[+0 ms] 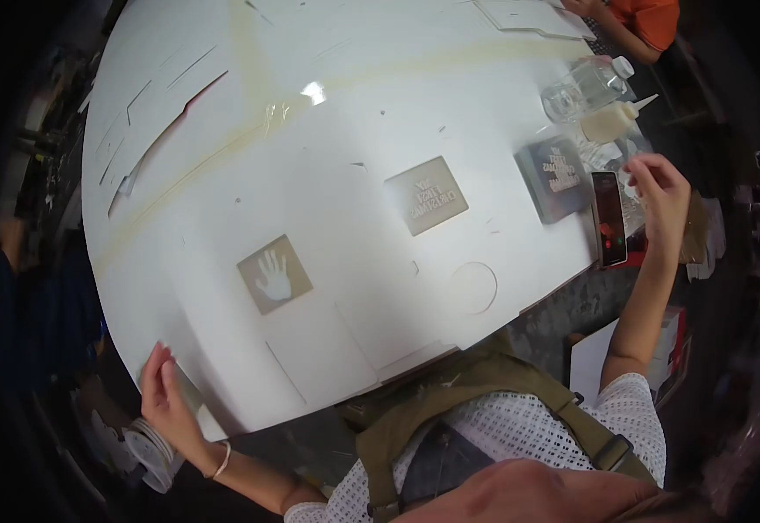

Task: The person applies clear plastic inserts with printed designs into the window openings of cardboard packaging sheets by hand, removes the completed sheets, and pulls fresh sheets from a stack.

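At the table's lower left corner is my left hand, its fingers drawn together beside a pale flat piece; what it grips is unclear. My right hand is raised at the right edge, fingers curled in a pinch, next to a dark phone. Anything between those fingertips is too small to name. Left of the phone lies a stack of clear-covered squares with lettering. A tan square with raised lettering lies mid-table, and another with a white hand shape lies further left.
A clear bottle and a cream squeeze bottle lie at the upper right. Cut board pieces are at the upper left of the white table. Another person's orange sleeve shows at top right. A spool hangs below left.
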`<control>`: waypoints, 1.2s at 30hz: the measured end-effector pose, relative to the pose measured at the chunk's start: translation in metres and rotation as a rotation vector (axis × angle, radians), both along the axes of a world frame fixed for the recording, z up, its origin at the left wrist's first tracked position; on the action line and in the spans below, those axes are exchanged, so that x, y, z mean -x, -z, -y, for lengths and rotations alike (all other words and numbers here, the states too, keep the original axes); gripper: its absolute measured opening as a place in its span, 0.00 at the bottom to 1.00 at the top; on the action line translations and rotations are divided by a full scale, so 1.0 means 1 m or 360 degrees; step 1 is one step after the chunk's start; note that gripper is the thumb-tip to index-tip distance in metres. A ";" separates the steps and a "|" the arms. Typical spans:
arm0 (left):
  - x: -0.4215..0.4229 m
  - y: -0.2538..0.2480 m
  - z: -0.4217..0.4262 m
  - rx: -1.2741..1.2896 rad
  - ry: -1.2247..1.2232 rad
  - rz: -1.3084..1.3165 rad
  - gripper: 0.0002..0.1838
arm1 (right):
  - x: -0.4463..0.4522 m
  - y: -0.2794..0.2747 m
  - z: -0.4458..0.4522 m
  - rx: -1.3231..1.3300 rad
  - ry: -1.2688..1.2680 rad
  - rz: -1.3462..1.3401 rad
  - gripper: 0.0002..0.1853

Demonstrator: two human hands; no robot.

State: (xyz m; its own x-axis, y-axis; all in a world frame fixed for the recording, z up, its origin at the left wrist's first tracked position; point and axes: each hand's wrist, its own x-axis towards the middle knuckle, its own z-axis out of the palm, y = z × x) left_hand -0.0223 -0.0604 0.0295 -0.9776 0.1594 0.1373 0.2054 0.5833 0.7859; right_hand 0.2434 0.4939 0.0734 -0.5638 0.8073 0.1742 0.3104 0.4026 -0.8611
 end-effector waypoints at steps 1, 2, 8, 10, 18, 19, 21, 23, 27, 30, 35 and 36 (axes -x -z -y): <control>-0.006 -0.005 -0.022 0.0032 0.0180 0.0000 0.12 | 0.001 -0.004 0.011 -0.0017 -0.0022 -0.0084 0.03; -0.014 -0.011 -0.047 0.0070 0.0355 0.0004 0.13 | 0.005 -0.005 0.022 0.0009 -0.0043 -0.0074 0.03; -0.048 -0.005 -0.156 0.0263 0.1431 -0.0085 0.18 | 0.066 0.019 0.069 0.0306 -0.0412 -0.0245 0.03; -0.056 0.007 -0.172 0.0278 0.1503 -0.0165 0.19 | 0.092 0.037 0.077 0.0432 -0.0426 -0.0105 0.04; -0.064 0.033 -0.201 0.0276 0.1659 -0.0388 0.22 | 0.118 0.093 0.075 0.0680 -0.0461 0.0051 0.05; -0.064 0.035 -0.203 0.0301 0.1680 -0.0394 0.22 | 0.119 0.095 0.075 0.0693 -0.0450 0.0060 0.05; -0.063 0.037 -0.206 0.0332 0.1719 -0.0384 0.23 | 0.120 0.097 0.075 0.0709 -0.0465 0.0067 0.05; -0.063 0.037 -0.208 0.0437 0.1797 -0.0334 0.26 | 0.123 0.101 0.073 0.0725 -0.0480 0.0079 0.05; -0.062 0.034 -0.213 0.0518 0.1827 -0.0257 0.30 | 0.127 0.106 0.072 0.0717 -0.0563 0.0097 0.05; -0.061 0.031 -0.216 0.0535 0.1826 -0.0182 0.33 | 0.128 0.111 0.071 0.0716 -0.0574 0.0108 0.05; -0.060 0.029 -0.221 0.0598 0.1848 -0.0167 0.36 | 0.129 0.113 0.070 0.0716 -0.0579 0.0121 0.05; -0.059 0.030 -0.222 0.0596 0.1853 -0.0165 0.36 | 0.129 0.113 0.070 0.0710 -0.0584 0.0122 0.05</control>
